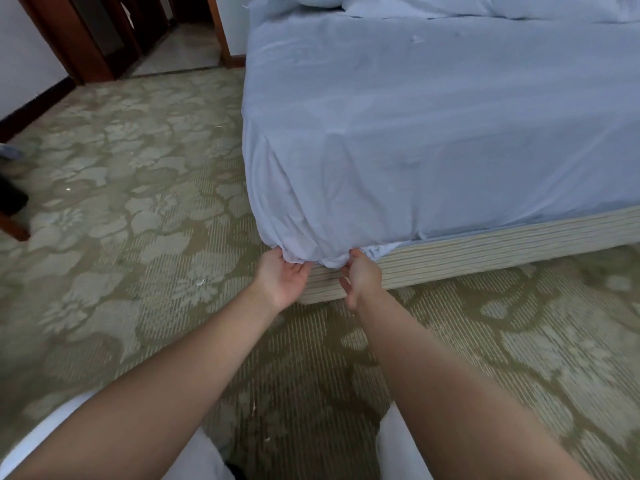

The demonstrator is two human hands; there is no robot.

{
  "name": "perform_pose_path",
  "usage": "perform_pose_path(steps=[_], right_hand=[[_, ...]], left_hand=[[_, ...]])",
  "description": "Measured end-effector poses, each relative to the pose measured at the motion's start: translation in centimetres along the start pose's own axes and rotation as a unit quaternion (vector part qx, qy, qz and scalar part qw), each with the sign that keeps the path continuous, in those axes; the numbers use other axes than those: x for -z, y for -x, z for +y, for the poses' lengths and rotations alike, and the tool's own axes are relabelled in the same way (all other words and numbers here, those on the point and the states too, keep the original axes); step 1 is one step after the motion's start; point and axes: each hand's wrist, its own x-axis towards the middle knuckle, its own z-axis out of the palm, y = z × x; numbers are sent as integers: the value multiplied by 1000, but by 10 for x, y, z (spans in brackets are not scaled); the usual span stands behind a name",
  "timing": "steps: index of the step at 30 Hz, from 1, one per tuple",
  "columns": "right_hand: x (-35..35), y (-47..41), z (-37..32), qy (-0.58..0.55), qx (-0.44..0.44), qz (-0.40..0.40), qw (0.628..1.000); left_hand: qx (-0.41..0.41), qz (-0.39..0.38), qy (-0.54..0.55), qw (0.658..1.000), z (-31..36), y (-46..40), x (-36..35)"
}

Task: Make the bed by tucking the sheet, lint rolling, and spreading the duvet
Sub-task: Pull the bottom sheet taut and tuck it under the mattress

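A pale blue sheet (415, 133) covers the mattress and hangs bunched at the near corner of the bed, above the striped bed base (485, 247). My left hand (285, 275) is palm up under the bunched corner, its fingertips hidden in the folds. My right hand (360, 275) reaches in from the right side of the same bunch, its fingers tucked into the cloth at the seam between mattress and base. A white duvet or pillows (433, 5) lie piled at the far end of the bed.
Patterned green carpet (138, 202) spreads to the left and in front of the bed. A wooden door frame (79, 39) and open doorway stand at the back left. A dark object (12, 199) sits at the left edge.
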Motion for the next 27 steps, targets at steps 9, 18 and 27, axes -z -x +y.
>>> perform_pose_path(steps=[9,18,27], right_hand=[[20,4,-16,6,-6,-1,1000],[13,4,-30,-106,4,-55,993],[-19,33,-70,-57,59,-16,996]], left_hand=[[-31,56,-132,989,-23,37,-19],[-6,-41,-31,999,-14,55,-41],[-70,-83,-99,989,31,102,-72]])
